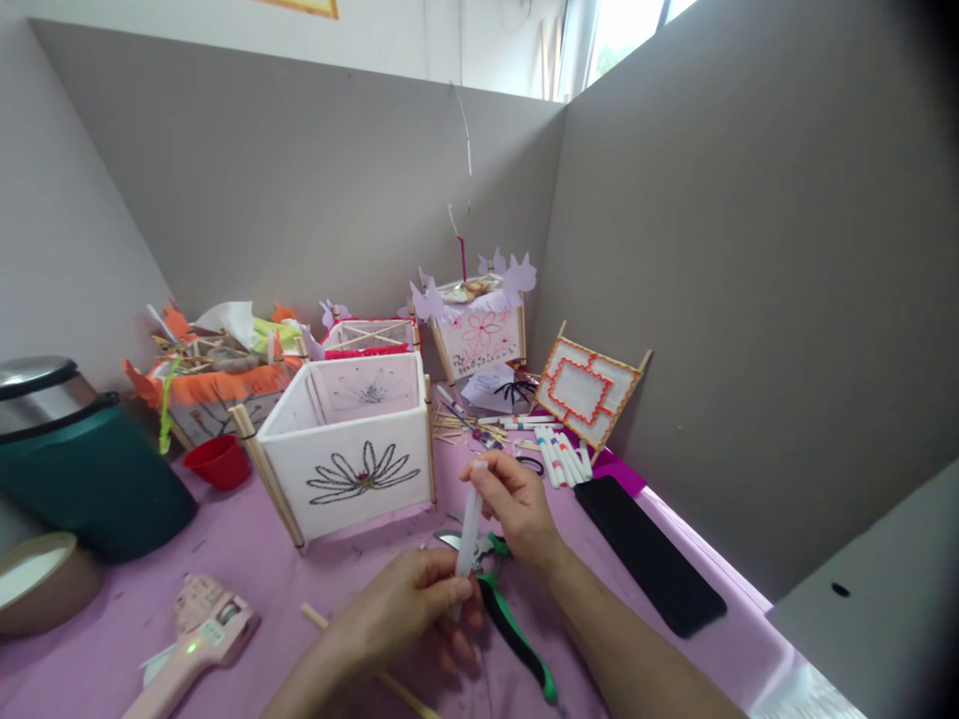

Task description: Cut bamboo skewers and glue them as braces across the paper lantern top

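Note:
Between my two hands stands a translucent white glue stick (471,519), tilted slightly. My left hand (420,604) pinches its lower end between thumb and fingers. Near the top, my right hand (518,504) grips the same stick with thumb and index finger. Beneath the hands, green-and-black pruning shears (516,639) lie on the purple table cover, partly hidden by my fingers. A thin wooden stick (315,616) passes under my left hand. Just beyond the hands is a white open box (367,494) with a black flower drawing and wooden sticks at its corners.
A pink glue gun (214,631) with a lit light lies at the left, near a tape roll (56,579), a green tumbler (97,479) and a red cup (219,461). Markers (558,456) and a black phone (648,554) lie right. Decorated boxes (483,335) stand behind, before grey partitions.

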Demonstrator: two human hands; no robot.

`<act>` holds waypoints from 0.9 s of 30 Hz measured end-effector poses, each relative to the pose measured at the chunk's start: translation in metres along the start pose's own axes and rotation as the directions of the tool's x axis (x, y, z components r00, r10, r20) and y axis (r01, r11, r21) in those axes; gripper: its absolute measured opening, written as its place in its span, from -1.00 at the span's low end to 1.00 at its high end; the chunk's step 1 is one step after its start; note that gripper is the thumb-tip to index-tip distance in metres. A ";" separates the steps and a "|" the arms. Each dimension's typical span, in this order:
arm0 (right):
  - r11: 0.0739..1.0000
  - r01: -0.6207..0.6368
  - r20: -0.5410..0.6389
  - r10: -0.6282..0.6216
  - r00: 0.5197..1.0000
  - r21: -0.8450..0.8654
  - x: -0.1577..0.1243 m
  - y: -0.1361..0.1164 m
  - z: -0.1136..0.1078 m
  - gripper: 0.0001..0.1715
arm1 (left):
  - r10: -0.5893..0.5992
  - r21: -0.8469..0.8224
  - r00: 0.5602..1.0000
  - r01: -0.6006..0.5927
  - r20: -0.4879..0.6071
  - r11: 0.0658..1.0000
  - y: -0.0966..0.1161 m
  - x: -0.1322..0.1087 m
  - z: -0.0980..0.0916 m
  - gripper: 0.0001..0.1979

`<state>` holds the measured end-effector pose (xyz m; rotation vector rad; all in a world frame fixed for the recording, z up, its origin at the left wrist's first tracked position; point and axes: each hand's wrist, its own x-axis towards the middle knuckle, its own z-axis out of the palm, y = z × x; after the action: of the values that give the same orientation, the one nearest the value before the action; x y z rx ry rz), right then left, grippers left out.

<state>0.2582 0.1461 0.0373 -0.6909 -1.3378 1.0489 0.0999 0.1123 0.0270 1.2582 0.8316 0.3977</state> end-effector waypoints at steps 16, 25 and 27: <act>0.975 -0.128 -0.078 0.144 0.987 0.180 0.016 0.010 -0.008 -0.74 | 0.014 -0.022 0.994 -0.016 -0.105 1.000 0.010 -0.003 -0.005 -0.63; 0.957 -0.150 -0.074 0.174 0.982 0.249 0.013 0.012 -0.003 -0.71 | 0.182 0.052 0.980 -0.178 -0.080 0.983 0.015 -0.008 -0.002 -0.65; 0.963 -0.160 -0.059 0.177 0.982 0.217 0.010 0.014 0.000 -0.71 | 0.210 -0.052 0.968 -0.219 -0.141 0.974 0.015 -0.006 0.001 -0.62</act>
<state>0.2541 0.1608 0.0293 -0.6864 -1.0952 1.2686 0.0989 0.1121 0.0432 1.2726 0.7905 0.6857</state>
